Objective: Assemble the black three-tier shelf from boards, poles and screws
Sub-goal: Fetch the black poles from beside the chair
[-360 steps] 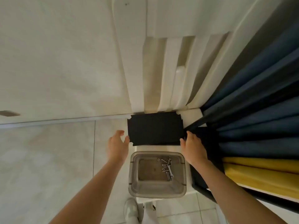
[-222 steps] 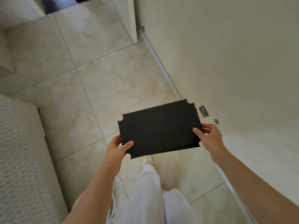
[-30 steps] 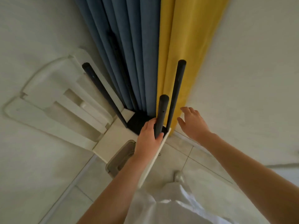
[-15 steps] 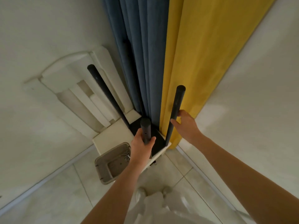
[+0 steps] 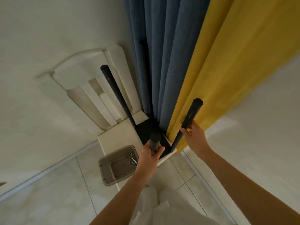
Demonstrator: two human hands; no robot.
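Gripping two upright poles: left hand [image 5: 150, 154] round near pole [image 5: 154, 142], right hand [image 5: 194, 137] round right pole [image 5: 189, 120]; black board [image 5: 151, 130] on chair seat's [image 5: 120, 135] right edge. Likely stiff, light, top-heavy; best held low.

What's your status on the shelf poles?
Both hands gripping poles: left hand near pole, right hand right pole. Black board on chair. Curtains crowding the back.

Three black poles [image 5: 117, 98] stand upright on a black board [image 5: 148, 129] lying flat on a white chair seat [image 5: 120, 137].
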